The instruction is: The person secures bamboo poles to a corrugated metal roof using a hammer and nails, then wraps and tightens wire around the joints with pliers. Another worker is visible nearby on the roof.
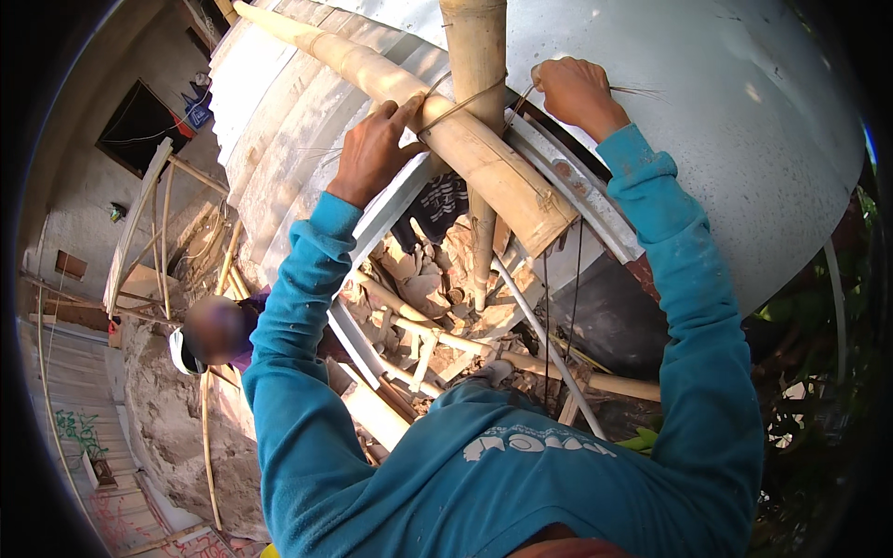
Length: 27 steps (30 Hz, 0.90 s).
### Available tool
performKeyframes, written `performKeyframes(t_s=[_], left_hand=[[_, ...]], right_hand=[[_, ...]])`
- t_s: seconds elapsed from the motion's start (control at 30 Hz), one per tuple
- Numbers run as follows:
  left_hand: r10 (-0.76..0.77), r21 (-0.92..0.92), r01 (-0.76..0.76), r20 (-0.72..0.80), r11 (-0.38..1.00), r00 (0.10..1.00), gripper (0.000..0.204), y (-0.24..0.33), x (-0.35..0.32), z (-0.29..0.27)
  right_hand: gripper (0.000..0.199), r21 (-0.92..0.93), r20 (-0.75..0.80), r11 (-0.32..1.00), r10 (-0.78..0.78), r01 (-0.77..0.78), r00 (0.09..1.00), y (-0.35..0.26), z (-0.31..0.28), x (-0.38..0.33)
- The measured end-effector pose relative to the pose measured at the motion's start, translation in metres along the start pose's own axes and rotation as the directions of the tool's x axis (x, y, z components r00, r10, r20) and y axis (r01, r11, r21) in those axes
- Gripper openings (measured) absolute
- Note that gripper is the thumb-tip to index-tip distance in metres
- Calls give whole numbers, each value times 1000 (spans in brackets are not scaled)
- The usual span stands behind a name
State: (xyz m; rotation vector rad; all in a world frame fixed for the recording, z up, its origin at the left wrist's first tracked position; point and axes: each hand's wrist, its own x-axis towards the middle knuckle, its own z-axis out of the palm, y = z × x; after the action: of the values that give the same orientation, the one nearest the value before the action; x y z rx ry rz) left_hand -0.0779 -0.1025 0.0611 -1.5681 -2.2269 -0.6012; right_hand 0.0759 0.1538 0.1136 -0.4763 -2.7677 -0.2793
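Outdoors, at the near edge of grey metal roofing (670, 74). Touching a slanting bamboo pole (372, 73) with the left hand (370, 153), fingers bent; cannot tell about any grip. Pinching thin wire (518, 105) in the right hand (579, 93), beside an upright bamboo post (476, 56) crossing that pole. Lower left, a person (219, 330); beyond, a grey wall (74, 181).

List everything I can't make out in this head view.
Binding: its far side is hidden in the head view behind the bamboo.
Right hand: its palm is hidden there by the back of the hand.
Upright bamboo pole: its top is cut off by the view's upper edge.
Co-worker: the face is blurred in the same view.
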Motion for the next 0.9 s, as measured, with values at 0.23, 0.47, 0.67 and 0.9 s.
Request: performKeyframes(t_s=[0.23,0.47,0.67,0.9], left_hand=[[-63,-315,86,80,945,995,34,-10,31,-20],[116,-80,-114,16,990,993,20,-21,114,12],[16,117,-27,93,993,996,24,-15,117,34],[-68,183,62,31,981,997,23,-7,114,39]], right_hand=[[7,135,-120,990,67,-51,990,-5,21,-40],[13,127,-123,988,108,-92,987,-13,24,-49],[23,151,-110,988,55,-38,992,5,-3,-52],[14,102,-89,994,44,-35,995,-4,8,-49]])
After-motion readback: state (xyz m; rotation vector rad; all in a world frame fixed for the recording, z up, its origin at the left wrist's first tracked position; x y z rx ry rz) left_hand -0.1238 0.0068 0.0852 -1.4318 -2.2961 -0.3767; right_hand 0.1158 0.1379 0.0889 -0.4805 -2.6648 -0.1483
